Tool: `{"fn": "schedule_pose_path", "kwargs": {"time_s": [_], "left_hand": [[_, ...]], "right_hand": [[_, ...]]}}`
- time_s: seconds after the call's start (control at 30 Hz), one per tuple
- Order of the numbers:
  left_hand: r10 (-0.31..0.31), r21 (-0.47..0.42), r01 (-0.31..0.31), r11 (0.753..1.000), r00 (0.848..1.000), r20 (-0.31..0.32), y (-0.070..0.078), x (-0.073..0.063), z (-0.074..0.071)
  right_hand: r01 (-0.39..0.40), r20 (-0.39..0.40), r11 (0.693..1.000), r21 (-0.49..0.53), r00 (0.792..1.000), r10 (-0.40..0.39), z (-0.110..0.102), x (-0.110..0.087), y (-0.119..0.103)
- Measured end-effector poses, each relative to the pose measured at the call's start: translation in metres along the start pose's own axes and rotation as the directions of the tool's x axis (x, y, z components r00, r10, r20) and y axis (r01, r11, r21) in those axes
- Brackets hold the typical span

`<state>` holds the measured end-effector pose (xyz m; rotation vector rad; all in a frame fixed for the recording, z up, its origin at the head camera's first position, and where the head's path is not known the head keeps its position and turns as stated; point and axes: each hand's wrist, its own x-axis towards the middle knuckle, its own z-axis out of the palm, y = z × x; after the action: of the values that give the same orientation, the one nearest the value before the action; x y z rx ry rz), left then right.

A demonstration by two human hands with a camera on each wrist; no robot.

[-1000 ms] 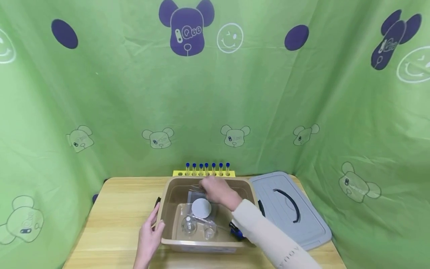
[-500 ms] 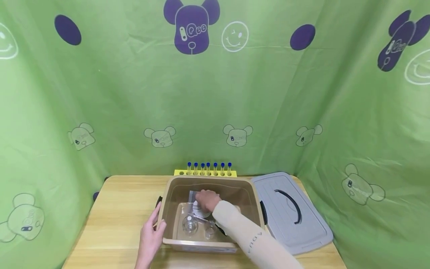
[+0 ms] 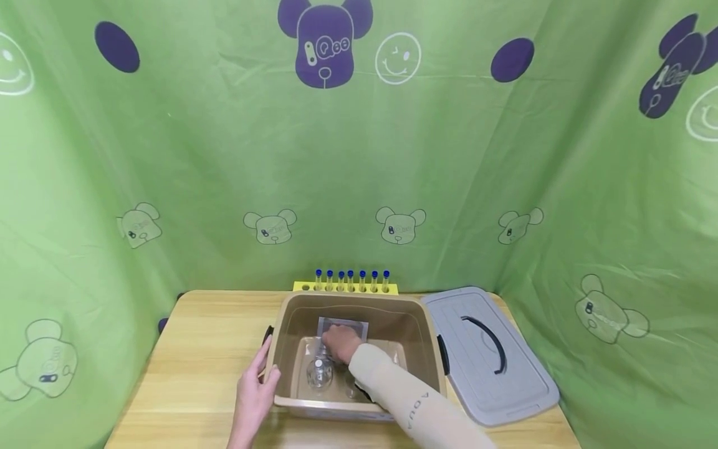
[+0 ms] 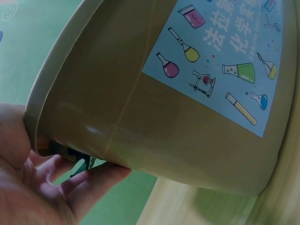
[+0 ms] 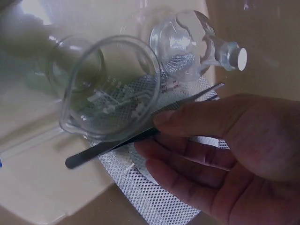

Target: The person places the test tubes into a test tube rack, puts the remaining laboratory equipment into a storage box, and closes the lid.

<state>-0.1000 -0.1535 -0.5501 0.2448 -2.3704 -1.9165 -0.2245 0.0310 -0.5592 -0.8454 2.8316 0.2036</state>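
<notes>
A brown plastic storage bin (image 3: pixel 356 299) stands on the table. My left hand (image 3: pixel 253 390) holds its left side, thumb over the rim and fingers by the handle outside, as the left wrist view also shows. Inside the bin, my right hand (image 5: pixel 225 154) pinches dark tweezers (image 5: pixel 91 154) between thumb and fingers. The tweezers lie over a wire gauze mat (image 5: pixel 140 187). Beside them, a clear glass beaker (image 5: pixel 70 101) overlaps the view of the mat. A round glass flask (image 5: pixel 180 44) with a white end lies near the fingertips. The sleeve hides the bin's right front part.
A grey lid (image 3: pixel 477 399) with a black handle lies right of the bin. Behind the bin, a yellow rack (image 3: pixel 300 287) holds several blue-capped tubes (image 3: pixel 362 280). A green printed curtain (image 3: pixel 449 156) surrounds the table (image 3: pixel 191 349).
My right hand has come from the bin's far wall toward me and down, over the gauze mat, covering its white centre. The left hand keeps its hold on the bin.
</notes>
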Motion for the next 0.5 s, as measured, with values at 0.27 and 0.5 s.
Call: {"fn": "schedule_pose_path", "kwargs": {"time_s": [0.27, 0.5], "left_hand": [[0.005, -0.003, -0.005, 1.0, 1.0, 0.002, 0.001, 0.0, 0.003], [0.015, 0.003, -0.015, 1.0, 1.0, 0.001, 0.001, -0.001, 0.001]], "right_hand": [[-0.005, -0.029, 0.998, 0.064, 1.0, 0.007, 0.002, -0.002, 0.002], [0.008, -0.02, 0.998, 0.064, 1.0, -0.006, -0.028, -0.009, 0.006]]}}
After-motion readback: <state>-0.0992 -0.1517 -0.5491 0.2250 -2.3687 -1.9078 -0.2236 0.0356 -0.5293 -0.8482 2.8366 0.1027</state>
